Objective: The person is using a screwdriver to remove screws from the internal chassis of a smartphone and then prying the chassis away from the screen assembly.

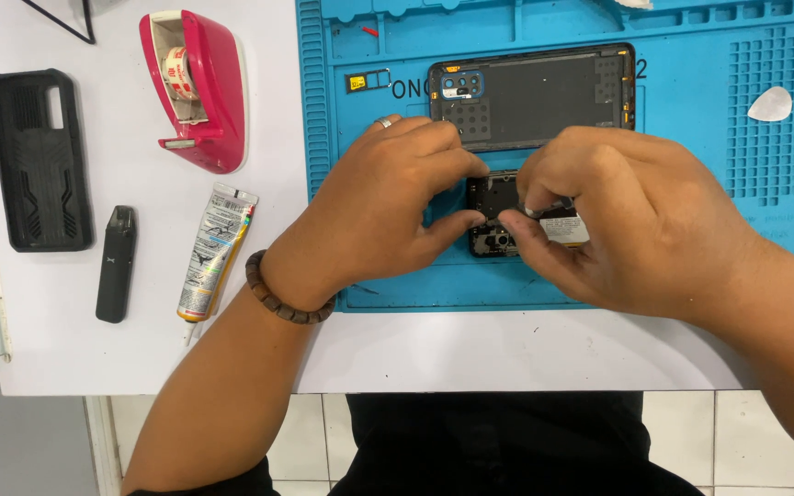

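You are working over the blue repair mat, which is lying on the white table. Your left hand is curling around the left end of an opened phone resting near the mat's front edge, with thumb and fingers pinching its sides. Your right hand is covering the phone's right part, its thumb and forefinger pinching together over the phone's middle; you are gripping something small there, but it is too hidden to tell what. Only the dark inner parts and a pale patch of the phone are showing between your hands.

Just behind the phone on the mat, a detached back cover is lying with its inside facing up, and a small card tray is sitting left of it. At the mat's right side a white pick is lying.

Left of the mat, on the table, a glue tube is lying nearest, then a slim black device, then a black phone case farthest out. A pink tape dispenser is standing behind the tube.

A beaded bracelet is circling your left wrist, and a ring is sitting on a left finger.
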